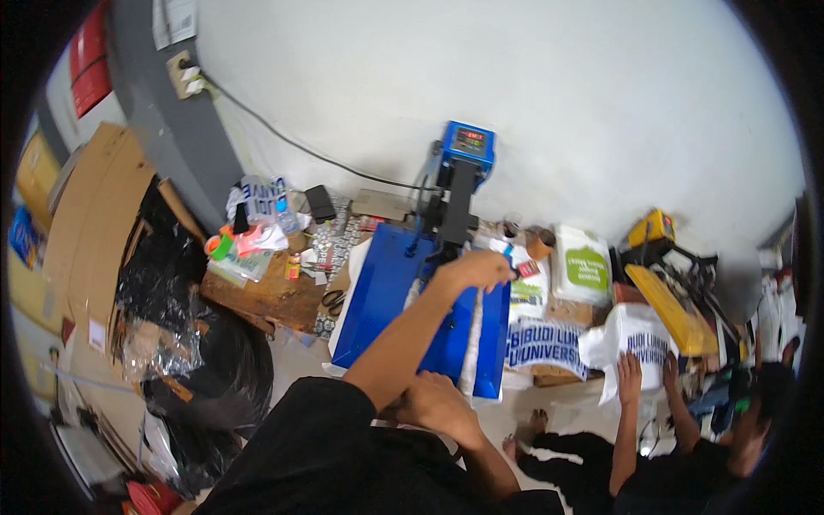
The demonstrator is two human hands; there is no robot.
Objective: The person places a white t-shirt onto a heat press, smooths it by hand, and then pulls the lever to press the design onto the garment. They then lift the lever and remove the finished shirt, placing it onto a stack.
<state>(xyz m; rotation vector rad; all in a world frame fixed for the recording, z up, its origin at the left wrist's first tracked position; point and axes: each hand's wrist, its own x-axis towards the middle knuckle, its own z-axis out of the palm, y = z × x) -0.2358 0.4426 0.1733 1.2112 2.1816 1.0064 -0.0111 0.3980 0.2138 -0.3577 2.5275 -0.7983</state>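
A heat press with a blue metal cover (380, 283) stands before me, its digital control box (471, 140) lit against the wall. Two bars on it are wrapped in white; the right-hand wrapped bar (473, 341) runs down to the front edge. My left hand (483, 270) reaches over the press, fingers curled near the upper end of this bar; whether it grips anything is unclear. Close to my body, my right hand (438, 402) is curled at the press's front edge below my left forearm. Its fingertips and anything inside them are hidden.
Scissors (333, 301), a plastic bottle (288, 219) and scraps lie left on the wooden table (283, 302). Printed white fabric (544, 344) and a white packet (581, 264) are at the right. Beyond, a co-worker's hands (629, 380) rest on white printed pieces. Black plastic bags (219, 373) fill the left.
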